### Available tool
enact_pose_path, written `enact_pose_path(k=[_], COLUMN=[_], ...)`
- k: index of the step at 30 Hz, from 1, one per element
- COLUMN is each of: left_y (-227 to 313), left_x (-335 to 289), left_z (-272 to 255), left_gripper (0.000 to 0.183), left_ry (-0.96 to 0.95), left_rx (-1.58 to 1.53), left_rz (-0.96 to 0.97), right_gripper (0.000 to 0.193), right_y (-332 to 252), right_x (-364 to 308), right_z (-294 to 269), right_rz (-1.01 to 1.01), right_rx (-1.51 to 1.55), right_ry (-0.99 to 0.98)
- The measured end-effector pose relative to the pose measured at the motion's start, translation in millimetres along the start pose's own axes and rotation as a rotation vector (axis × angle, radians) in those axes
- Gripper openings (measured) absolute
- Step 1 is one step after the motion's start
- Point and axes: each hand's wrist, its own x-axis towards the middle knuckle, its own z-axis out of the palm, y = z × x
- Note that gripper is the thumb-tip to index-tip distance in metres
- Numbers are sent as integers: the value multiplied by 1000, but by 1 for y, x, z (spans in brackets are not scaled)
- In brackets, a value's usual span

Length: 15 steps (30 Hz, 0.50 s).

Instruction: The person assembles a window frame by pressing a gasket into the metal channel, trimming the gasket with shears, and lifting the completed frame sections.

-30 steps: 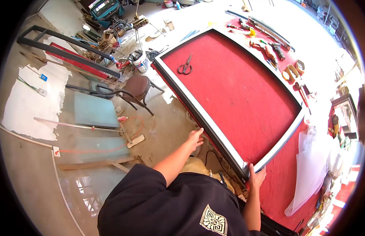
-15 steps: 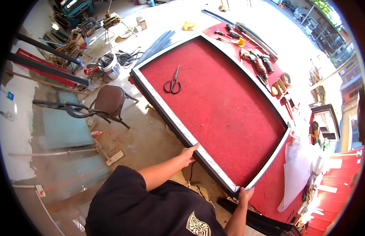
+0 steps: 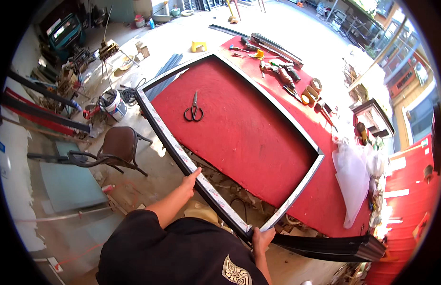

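A large rectangular window frame (image 3: 167, 142), dark with a whitish protective film on its upper face, lies tilted over the red-covered table. Its near long side hangs out past the table's edge, close to my body. My left hand (image 3: 190, 183) grips that side near its middle, thumb on top. At the near right corner my right hand (image 3: 262, 239) is closed round the frame; the fingers of both hands are partly hidden beneath it. Black-handled scissors (image 3: 194, 111) rest on the red cloth, seen through the frame's opening.
Power drills (image 3: 285, 76), tape rolls and hand tools lie along the red table's (image 3: 334, 209) far side. White plastic sheeting (image 3: 351, 175) drapes at the right. Dark profiles (image 3: 329, 248) stick out below the table's near edge. A brown chair (image 3: 120, 145) and a bucket (image 3: 113, 104) stand left.
Both hands have drawn the window frame toward me, so its near side now overhangs the table edge. The scissors stay on the cloth. My view has turned somewhat.
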Motion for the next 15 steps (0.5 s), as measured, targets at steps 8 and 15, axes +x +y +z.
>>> enact_pose_path(k=[8, 15], left_y=[33, 49], left_x=[27, 49], left_z=[-69, -122], left_gripper=[63, 61], left_ry=[8, -136], left_rx=[-13, 44], left_rz=[-14, -160], right_gripper=[78, 85], right_y=[-21, -28], right_x=[-88, -146], right_z=[45, 77], right_rz=[-9, 41], right_rx=[-39, -82], right_ry=[22, 11])
